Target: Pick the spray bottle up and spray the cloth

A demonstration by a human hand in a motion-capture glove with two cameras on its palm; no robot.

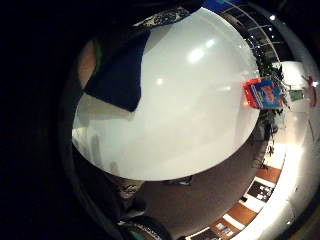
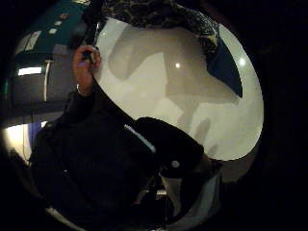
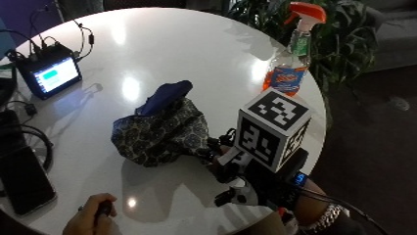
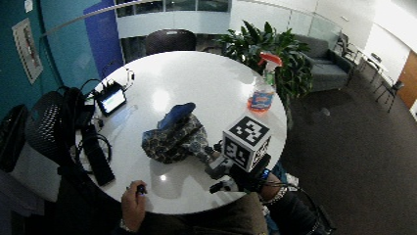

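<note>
The cloth (image 3: 159,128), dark patterned with a blue fold on top, lies bunched in the middle of the round white table (image 3: 169,44). A clear spray bottle (image 3: 290,61) with an orange trigger and a blue and orange label stands upright near the table's far right edge. My gloved right hand (image 3: 228,164) hovers over the table at the near right of the cloth, fingers stretched toward its edge and holding nothing. The bottle is well beyond the hand. In the little finger side palm view I see the cloth (image 1: 120,70) and the bottle (image 1: 265,92) at the table's rim.
A small screen device (image 3: 49,73) with cables sits at the far left, and a flat black device (image 3: 23,181) lies at the near left edge. The person's bare left hand (image 3: 91,218) holds a small dark object at the near edge. A leafy plant (image 3: 342,34) stands behind the bottle.
</note>
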